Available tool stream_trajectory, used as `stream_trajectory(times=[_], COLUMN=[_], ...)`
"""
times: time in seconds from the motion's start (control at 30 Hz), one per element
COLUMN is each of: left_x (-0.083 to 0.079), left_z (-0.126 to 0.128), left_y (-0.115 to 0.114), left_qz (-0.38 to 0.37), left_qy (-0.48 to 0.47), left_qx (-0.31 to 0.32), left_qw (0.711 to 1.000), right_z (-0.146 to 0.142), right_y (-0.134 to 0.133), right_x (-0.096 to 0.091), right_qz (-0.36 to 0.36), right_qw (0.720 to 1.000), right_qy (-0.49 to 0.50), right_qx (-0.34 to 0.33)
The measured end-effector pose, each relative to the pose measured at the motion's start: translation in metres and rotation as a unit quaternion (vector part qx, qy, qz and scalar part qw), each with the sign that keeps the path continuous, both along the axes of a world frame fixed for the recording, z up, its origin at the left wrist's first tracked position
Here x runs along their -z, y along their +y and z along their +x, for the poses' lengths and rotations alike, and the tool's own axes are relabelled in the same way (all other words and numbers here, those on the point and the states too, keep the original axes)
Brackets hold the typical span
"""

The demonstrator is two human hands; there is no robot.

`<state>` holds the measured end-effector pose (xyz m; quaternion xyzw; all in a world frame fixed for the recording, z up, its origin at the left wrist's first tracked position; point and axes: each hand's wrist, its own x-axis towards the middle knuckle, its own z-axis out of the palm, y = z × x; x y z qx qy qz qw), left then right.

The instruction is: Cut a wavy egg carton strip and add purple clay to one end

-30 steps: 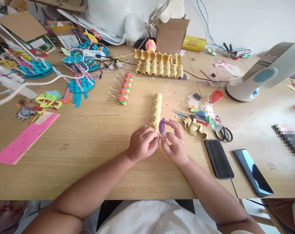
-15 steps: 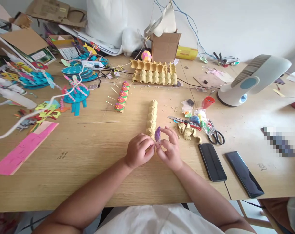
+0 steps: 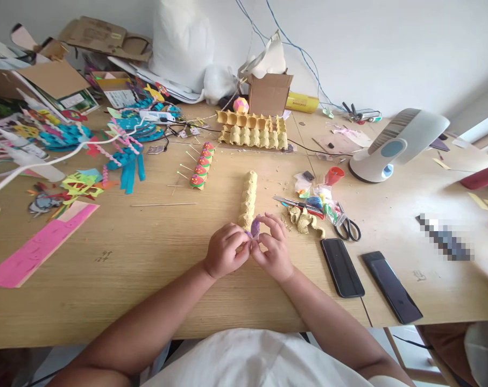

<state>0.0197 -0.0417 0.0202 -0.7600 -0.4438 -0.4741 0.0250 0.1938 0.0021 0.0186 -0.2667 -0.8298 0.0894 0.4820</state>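
Note:
Both of my hands meet at the middle of the wooden table (image 3: 147, 269) and pinch a small purple lump (image 3: 255, 228) between their fingertips. My left hand (image 3: 225, 250) is curled closed on its left side. My right hand (image 3: 271, 250) grips it from the right, with the index finger arched over the top. Just behind the lump a plain strip of egg-carton cups (image 3: 247, 200) runs away from me and touches my fingertips. A painted red and green carton strip (image 3: 200, 165) with pins stuck in it lies further left.
Carton scraps (image 3: 304, 220), a craft knife (image 3: 296, 203), clay bags (image 3: 320, 199) and scissors (image 3: 347, 228) lie right of my hands. Two dark phones (image 3: 342, 267) (image 3: 391, 286) sit near the front edge. A white fan (image 3: 393, 148), egg trays (image 3: 252, 130), a cardboard box (image 3: 269, 94) and paper crafts (image 3: 125, 156) stand around.
The camera has tilted up and shifted, so the table scene slid down and left in view. My hands stay together on the purple lump, fingers working it slightly.

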Motion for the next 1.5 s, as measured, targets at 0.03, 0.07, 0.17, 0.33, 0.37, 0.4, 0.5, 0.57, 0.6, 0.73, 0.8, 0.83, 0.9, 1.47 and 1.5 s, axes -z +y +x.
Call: stream_trajectory(times=[0.03, 0.07, 0.17, 0.33, 0.37, 0.4, 0.5, 0.57, 0.6, 0.73, 0.8, 0.83, 0.9, 1.47, 1.5], left_x=[0.000, -0.001, -0.001, -0.001, -0.001, -0.001, -0.003, -0.004, -0.005, -0.008, -0.008, -0.008, -0.008, -0.001, -0.002], left_z=[0.000, 0.000, -0.001, -0.004, -0.003, -0.003, -0.002, -0.003, -0.004, -0.007, -0.007, -0.006, -0.005, -0.015, -0.016], left_y=[0.000, 0.000, 0.000, 0.002, 0.002, 0.002, 0.001, 0.002, 0.002, 0.005, 0.005, 0.005, 0.004, 0.008, 0.009], left_qz=[0.001, 0.000, -0.020, -0.062, -0.061, -0.059, -0.052, -0.049, -0.048, -0.057, -0.079, -0.096, -0.139, -0.122, -0.105], left_qy=[-0.004, -0.007, -0.005, 0.046, 0.058, 0.070, 0.098, 0.096, 0.088, 0.042, -0.006, -0.039, -0.105, -0.225, -0.198], left_qx=[0.001, 0.003, 0.011, 0.029, 0.028, 0.025, 0.008, -0.011, -0.024, -0.035, 0.000, 0.019, 0.052, 0.012, 0.006], left_qw=[1.000, 1.000, 1.000, 0.997, 0.996, 0.996, 0.994, 0.994, 0.995, 0.997, 0.997, 0.994, 0.983, 0.967, 0.975], right_z=[0.000, 0.001, 0.003, 0.007, 0.007, 0.008, 0.007, 0.006, 0.006, 0.008, 0.013, 0.015, 0.019, 0.021, 0.021], right_y=[0.000, 0.000, 0.001, 0.004, 0.004, 0.004, 0.003, 0.001, 0.000, -0.003, -0.001, 0.002, 0.007, 0.024, 0.023], right_x=[0.000, -0.001, -0.003, -0.005, -0.005, -0.004, -0.005, -0.006, -0.007, -0.012, -0.013, -0.013, -0.013, -0.014, -0.014], right_qz=[0.002, 0.002, -0.002, -0.022, -0.026, -0.029, -0.030, -0.029, -0.029, -0.040, -0.055, -0.065, -0.083, -0.191, -0.197], right_qw=[1.000, 1.000, 1.000, 0.999, 0.998, 0.998, 0.998, 0.999, 0.999, 0.999, 0.997, 0.996, 0.992, 0.971, 0.970], right_qy=[0.001, 0.002, -0.003, -0.037, -0.040, -0.042, -0.036, -0.026, -0.021, -0.022, -0.043, -0.053, -0.049, -0.010, -0.006], right_qx=[-0.004, -0.007, -0.009, -0.025, -0.030, -0.033, -0.037, -0.032, -0.029, -0.023, -0.028, -0.040, -0.076, -0.142, -0.140])
